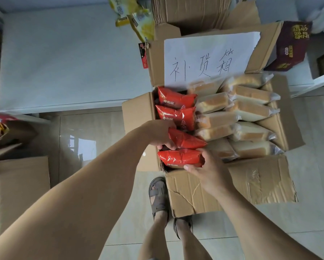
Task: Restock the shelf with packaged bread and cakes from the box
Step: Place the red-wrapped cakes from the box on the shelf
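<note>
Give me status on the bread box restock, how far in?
Early. Done: nothing visibly shelved in this view; the box is open and nearly full. In hand: left hand grips one red packet, right hand grips another red packet, both still at the box. Left: two more red packets and the rows of clear-wrapped bread loaves.

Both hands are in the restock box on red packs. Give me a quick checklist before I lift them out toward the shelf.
1. Left hand grips the upper red pack: ok.
2. Right hand holds the lower red pack: ok.
3. Both packs free of the other red packs: ok.
4. Packs clear of the box wall: cannot tell.
5. Wrappers intact: cannot tell.
6. Space on the shelf: cannot tell, not identifiable here.
</note>
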